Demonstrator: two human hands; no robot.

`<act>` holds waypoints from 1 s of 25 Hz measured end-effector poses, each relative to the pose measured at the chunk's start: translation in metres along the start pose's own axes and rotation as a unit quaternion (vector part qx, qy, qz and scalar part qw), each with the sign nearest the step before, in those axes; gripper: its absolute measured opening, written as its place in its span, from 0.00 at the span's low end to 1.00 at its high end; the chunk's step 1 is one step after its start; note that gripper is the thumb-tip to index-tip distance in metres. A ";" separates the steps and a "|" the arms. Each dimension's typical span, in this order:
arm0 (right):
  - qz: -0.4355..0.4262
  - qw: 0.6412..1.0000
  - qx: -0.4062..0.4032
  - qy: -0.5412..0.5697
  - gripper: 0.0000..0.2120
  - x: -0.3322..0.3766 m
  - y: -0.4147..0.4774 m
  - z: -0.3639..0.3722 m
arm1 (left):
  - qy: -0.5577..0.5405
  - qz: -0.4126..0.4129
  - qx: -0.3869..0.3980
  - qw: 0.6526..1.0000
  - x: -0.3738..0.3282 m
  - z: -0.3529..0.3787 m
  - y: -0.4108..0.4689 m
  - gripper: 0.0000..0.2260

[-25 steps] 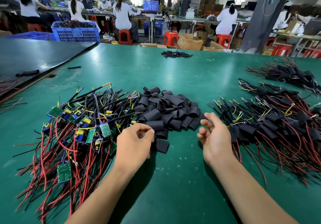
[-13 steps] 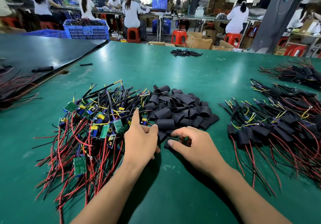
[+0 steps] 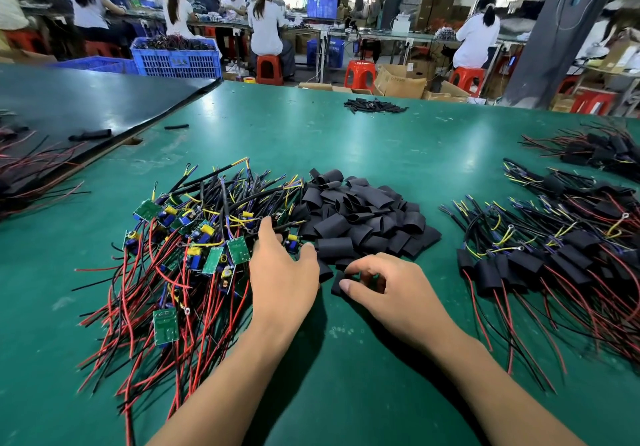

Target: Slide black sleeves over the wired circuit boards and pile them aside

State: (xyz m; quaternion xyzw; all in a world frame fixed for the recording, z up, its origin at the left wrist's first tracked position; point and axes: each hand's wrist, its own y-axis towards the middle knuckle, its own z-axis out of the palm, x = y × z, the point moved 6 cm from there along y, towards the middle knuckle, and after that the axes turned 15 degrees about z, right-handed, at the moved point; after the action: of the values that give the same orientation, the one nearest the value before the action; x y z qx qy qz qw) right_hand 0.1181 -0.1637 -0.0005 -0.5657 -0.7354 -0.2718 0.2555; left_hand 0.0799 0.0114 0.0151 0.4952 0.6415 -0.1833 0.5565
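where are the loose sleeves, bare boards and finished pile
loose sleeves (image 3: 363, 217), head view, middle of heap
bare boards (image 3: 238, 250), head view, one green board
finished pile (image 3: 488, 277), head view, one sleeved board

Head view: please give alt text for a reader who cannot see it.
The right hand pinches a black sleeve beside the sleeve pile; the left hand touches the wired circuit boards. Sleeved boards lie at the right on the green table.

Green-topped desk (image 3: 381, 155), matte, scuffed pale in spots. Flat black sheet (image 3: 86, 99) lies over its far left corner. Beyond the far edge: blue plastic lattice crate (image 3: 178, 59) heaped with dark wiring, red plastic stools (image 3: 360, 73), open brown cardboard boxes (image 3: 400, 82) on the floor. Seated people in white tops and caps (image 3: 266, 23) at long benches. Dark grey pillar (image 3: 554, 30) past the far right corner.
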 end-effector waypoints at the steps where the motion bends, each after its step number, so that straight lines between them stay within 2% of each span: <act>1: -0.001 1.000 0.001 -0.007 0.11 0.000 0.000 0.000 | -0.031 -0.005 -0.010 0.999 -0.001 0.001 -0.002 0.33; 6: 0.007 1.000 0.004 -0.010 0.13 0.001 -0.001 0.000 | -0.174 -0.042 -0.029 0.983 0.004 0.002 -0.003 0.35; 10: 0.014 0.999 0.013 -0.031 0.17 0.005 -0.001 0.001 | -0.234 0.024 0.027 0.971 -0.012 0.015 -0.008 0.28; 12: 0.026 0.999 0.016 0.022 0.13 0.005 0.000 -0.001 | -0.252 0.067 0.073 0.963 -0.024 0.026 -0.015 0.24; 13: 0.040 0.994 0.039 0.094 0.15 0.004 0.000 -0.002 | -0.258 0.084 0.091 0.958 -0.028 0.030 -0.017 0.22; 14: 0.050 0.976 0.084 0.194 0.19 0.004 0.001 0.000 | -0.265 0.100 0.102 0.954 -0.031 0.032 -0.019 0.19; 16: 0.058 0.909 0.163 0.378 0.25 0.008 0.003 -0.001 | -0.259 0.131 0.113 0.950 -0.036 0.033 -0.022 0.15; 18: 0.086 0.845 0.175 0.497 0.20 0.011 0.005 -0.006 | -0.234 0.164 0.123 0.950 -0.039 0.032 -0.025 0.12; 19: 0.105 0.828 0.167 0.524 0.16 0.011 0.006 -0.007 | -0.227 0.184 0.128 0.948 -0.041 0.032 -0.027 0.12; 21: 0.125 0.842 0.141 0.505 0.10 0.009 0.005 -0.007 | -0.189 0.230 0.139 0.945 -0.045 0.031 -0.031 0.15; 25: 0.093 0.891 0.041 0.442 0.08 0.010 0.004 -0.018 | -0.056 0.303 0.148 0.940 -0.043 0.032 -0.030 0.17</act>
State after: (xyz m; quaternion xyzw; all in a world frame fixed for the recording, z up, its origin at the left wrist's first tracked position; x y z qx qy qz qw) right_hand 0.1206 -0.1688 0.0196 -0.4424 -0.5011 -0.4384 0.6008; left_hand 0.0667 -0.0457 0.0338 0.7317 0.3946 -0.1265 0.5412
